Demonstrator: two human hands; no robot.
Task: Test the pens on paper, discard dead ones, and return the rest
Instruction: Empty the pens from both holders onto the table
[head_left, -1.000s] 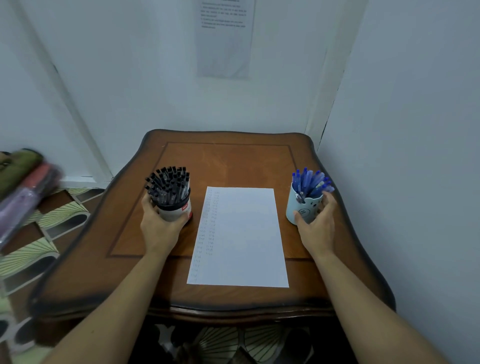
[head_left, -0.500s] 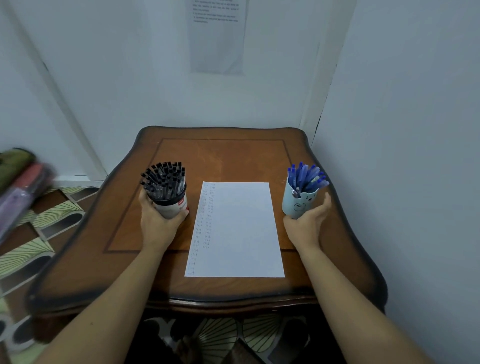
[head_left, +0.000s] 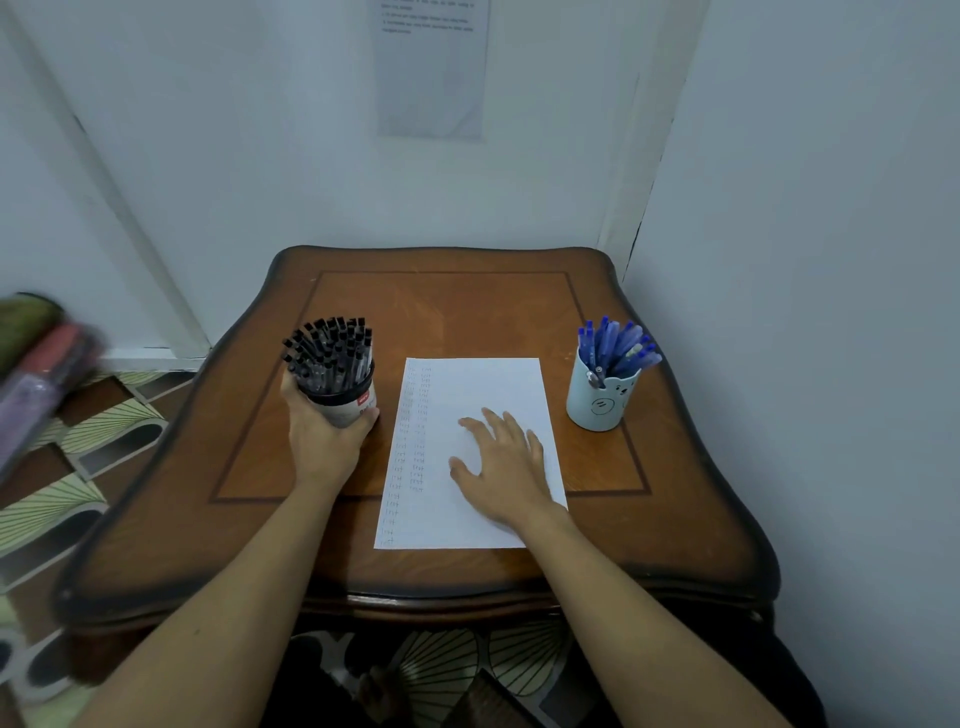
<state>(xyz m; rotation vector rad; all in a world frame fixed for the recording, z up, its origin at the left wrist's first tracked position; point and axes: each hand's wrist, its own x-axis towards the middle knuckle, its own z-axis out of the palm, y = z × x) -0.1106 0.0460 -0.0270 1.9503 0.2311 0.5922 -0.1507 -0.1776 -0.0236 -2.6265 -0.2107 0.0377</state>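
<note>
A white sheet of paper (head_left: 467, 395) with columns of small pen marks down its left side lies in the middle of the wooden table (head_left: 447, 312). My left hand (head_left: 322, 441) grips a white cup (head_left: 348, 408) packed with black pens (head_left: 330, 351), left of the paper. My right hand (head_left: 501, 467) rests flat on the paper with fingers spread and holds nothing. A pale blue cup with a face (head_left: 600, 402) stands alone to the right of the paper, full of blue pens (head_left: 615, 345).
The table sits in a corner, with white walls close behind and on the right. A printed notice (head_left: 431, 67) hangs on the back wall. Patterned floor tiles (head_left: 67, 488) and blurred coloured objects (head_left: 36, 358) lie to the left.
My right hand has let go of the blue-pen cup and moved left onto the paper. My left hand still grips the black-pen cup.
</note>
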